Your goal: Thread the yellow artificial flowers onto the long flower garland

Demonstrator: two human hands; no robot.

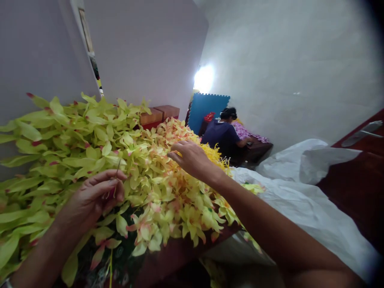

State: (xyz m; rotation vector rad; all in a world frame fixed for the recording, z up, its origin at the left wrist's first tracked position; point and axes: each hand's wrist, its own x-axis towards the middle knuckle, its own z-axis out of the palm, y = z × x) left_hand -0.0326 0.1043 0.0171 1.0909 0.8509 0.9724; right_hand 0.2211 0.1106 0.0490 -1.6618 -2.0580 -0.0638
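Observation:
My left hand is closed in a pinch on a thin wire-like stem, which points upward from the fingertips. Small pale strands show below the thumb. Around this hand lie yellow-green artificial petals with pink tips. My right hand reaches over a heap of peach and yellow fabric flowers, its thumb and fingers apart and nothing visible in them. Just beyond its wrist is a bunch of yellow thread-like stamens. A single petalled stem lies at the near edge.
Brown wooden boxes stand behind the heap, against the wall. A co-worker in a dark shirt sits farther back by purple petals and a blue foam mat. White plastic sheeting spreads along the right.

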